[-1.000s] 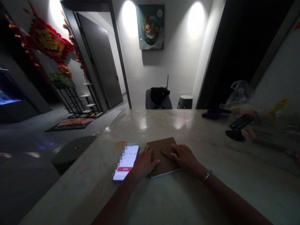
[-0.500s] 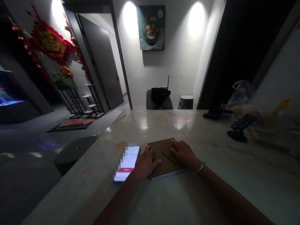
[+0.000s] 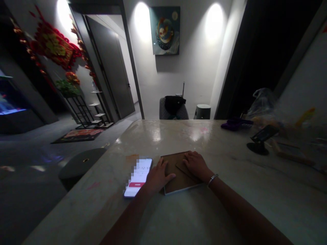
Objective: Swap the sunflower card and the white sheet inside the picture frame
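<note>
A flat, square brown cardboard piece (image 3: 176, 182) with a thin pale rim lies on the table in front of me. It looks like a shallow box lid or tray, though its exact kind is unclear. My left hand (image 3: 158, 175) rests along its left edge, fingers spread and thumb reaching over the brown surface. Over the right side lies my right hand (image 3: 196, 165), its fingers laid flat on the cardboard. Under that hand a smaller brown flap (image 3: 183, 170) shows a slanted dark edge; the rest of it is covered. A lit phone (image 3: 139, 177) lies just left of my left hand.
The pale stone table (image 3: 178, 136) stretches away from me. At right are a phone stand (image 3: 263, 139), a purple cloth item (image 3: 233, 124) and a clear plastic bag (image 3: 263, 102). A dark round stool (image 3: 81, 165) stands left; a chair (image 3: 163, 109) is beyond the far edge.
My right hand and wrist have slid slightly left over the cardboard. My left hand and the cardboard stay nearly in place.
</note>
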{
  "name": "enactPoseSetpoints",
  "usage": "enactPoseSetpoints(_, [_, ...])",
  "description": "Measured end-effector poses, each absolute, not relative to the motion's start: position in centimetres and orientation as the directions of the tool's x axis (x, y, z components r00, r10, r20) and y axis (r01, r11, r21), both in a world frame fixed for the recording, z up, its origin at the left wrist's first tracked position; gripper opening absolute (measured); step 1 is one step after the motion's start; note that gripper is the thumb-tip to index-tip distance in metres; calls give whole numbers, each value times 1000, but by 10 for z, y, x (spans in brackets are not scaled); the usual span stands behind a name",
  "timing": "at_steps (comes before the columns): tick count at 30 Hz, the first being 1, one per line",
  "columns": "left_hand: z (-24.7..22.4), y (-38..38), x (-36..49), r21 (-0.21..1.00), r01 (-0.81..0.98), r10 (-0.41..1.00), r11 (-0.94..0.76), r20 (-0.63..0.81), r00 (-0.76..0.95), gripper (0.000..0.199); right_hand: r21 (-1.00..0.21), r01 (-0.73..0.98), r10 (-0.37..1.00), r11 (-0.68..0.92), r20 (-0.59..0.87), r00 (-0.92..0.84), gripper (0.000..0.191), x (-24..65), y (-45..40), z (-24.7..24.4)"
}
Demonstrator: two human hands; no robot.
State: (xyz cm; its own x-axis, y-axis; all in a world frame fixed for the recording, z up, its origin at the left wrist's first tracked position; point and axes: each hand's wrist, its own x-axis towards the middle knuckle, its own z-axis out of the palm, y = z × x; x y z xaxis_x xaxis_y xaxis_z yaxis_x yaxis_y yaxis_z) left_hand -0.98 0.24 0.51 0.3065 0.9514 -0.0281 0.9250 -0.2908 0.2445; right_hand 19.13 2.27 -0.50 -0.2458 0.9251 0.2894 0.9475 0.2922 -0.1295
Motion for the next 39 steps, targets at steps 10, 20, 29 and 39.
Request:
enactPoseSetpoints(10, [1, 5, -10, 249, 926, 953, -284, -36, 302, 74, -184, 926, 917, 330, 293, -269, 35, 198, 23, -11])
enactPoseSetpoints(20, [19, 1, -12, 311, 916, 938, -253, -151, 311, 83, -658, 641, 907, 396, 174, -382, 44, 242, -9, -15])
enactPoseSetpoints(29, [15, 0, -11, 295, 920, 944, -258, -126, 305, 84, -718, 569, 882, 400, 135, -451, 41, 258, -9, -8])
enactPoseSetpoints(39, [15, 0, -7, 276, 922, 944, -271, -113, 311, 83, -720, 582, 890, 377, 109, -442, 46, 259, -7, -8])
